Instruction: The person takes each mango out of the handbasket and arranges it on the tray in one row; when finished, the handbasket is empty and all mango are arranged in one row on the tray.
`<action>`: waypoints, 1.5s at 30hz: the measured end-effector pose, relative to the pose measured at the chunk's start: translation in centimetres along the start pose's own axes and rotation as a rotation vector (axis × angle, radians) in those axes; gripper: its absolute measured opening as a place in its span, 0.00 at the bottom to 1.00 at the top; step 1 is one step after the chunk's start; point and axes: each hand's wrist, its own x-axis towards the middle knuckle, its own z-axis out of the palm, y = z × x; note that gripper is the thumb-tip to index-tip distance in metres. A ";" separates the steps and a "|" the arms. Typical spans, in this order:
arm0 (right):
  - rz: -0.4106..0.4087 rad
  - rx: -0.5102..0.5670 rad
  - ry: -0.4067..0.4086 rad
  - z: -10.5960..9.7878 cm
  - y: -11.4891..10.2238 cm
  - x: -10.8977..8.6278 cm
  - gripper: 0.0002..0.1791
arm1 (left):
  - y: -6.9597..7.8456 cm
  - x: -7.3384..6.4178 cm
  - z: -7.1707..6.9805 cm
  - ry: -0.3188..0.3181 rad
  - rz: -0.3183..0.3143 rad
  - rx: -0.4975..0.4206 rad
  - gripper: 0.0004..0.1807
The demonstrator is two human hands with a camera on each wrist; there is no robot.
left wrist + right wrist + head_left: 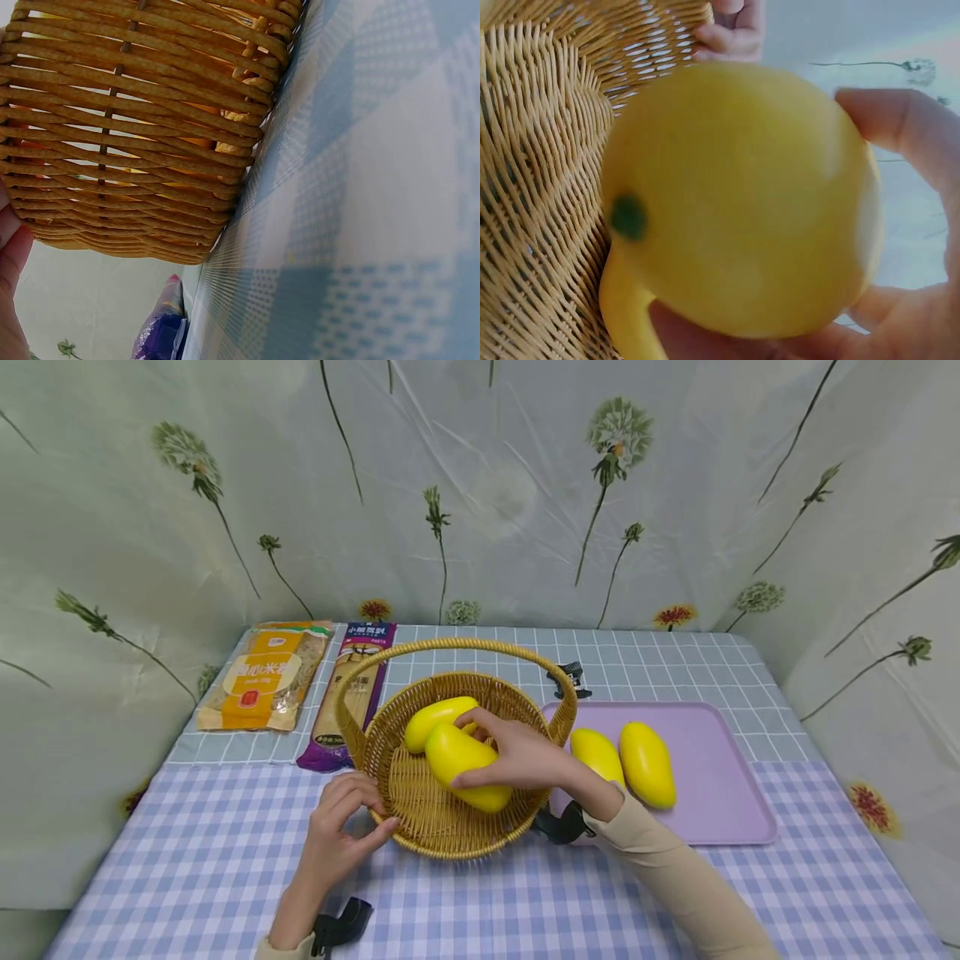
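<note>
My right hand (517, 752) grips a yellow mango (461, 764) between thumb and fingers, over the inside of the woven basket (408, 797). In the right wrist view this mango (742, 202) fills the middle, a dark green spot at its side. Behind it, a second mango (438, 720) lies in the basket. At the basket's near left rim, my left hand (341, 827) holds the edge with fingers and thumb. The left wrist view has the basket's outer wall (127, 142) close up, the hand at its left edge. Two more mangoes (647, 766) lie on the lilac tray (720, 785).
The basket's tall arched handle (457, 644) stands over it. At the back left lie an orange food packet (262, 677) and a purple pasta packet (348, 697). A small black object (570, 679) sits behind the tray. A flowered cloth (510, 527) hangs behind the table.
</note>
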 end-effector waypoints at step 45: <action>0.135 0.427 0.977 -3.6 12.8 -16.6 0.34 | -0.6 -0.1 0.2 0.011 0.029 -0.009 0.17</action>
